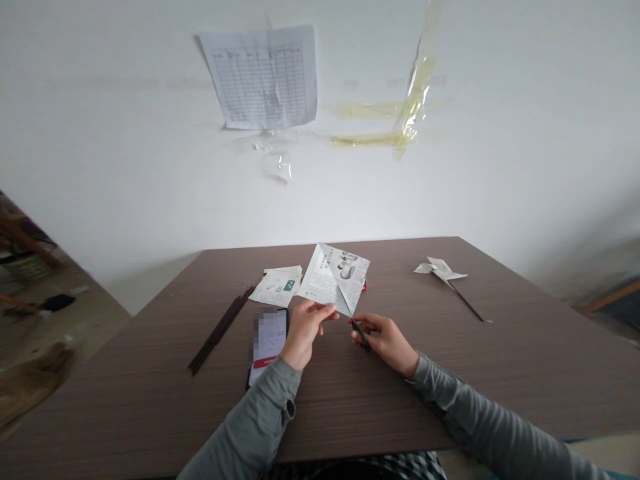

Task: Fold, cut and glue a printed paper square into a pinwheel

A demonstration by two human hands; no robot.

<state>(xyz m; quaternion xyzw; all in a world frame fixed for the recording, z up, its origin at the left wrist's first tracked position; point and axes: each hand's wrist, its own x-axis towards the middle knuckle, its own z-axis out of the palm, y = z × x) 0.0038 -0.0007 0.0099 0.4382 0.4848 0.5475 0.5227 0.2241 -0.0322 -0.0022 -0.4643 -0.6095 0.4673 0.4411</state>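
Observation:
My left hand (306,327) pinches the lower edge of a square sheet of printed paper (336,275), held up tilted above the table. Diagonal crease lines run across the sheet. In my right hand (387,340) is a pair of scissors with dark handles (361,335). Their blades meet the paper's near corner; how far they reach into it I cannot tell. Behind the sheet's right edge a small red thing (365,286) peeks out, mostly hidden.
A stack of printed paper squares (276,287), a bundle of thin dark sticks (221,331) and a phone (267,343) lie on the left of the brown table (500,387). A paper pinwheel on a stick (443,270) rests at the right. A white wall (150,167) stands behind.

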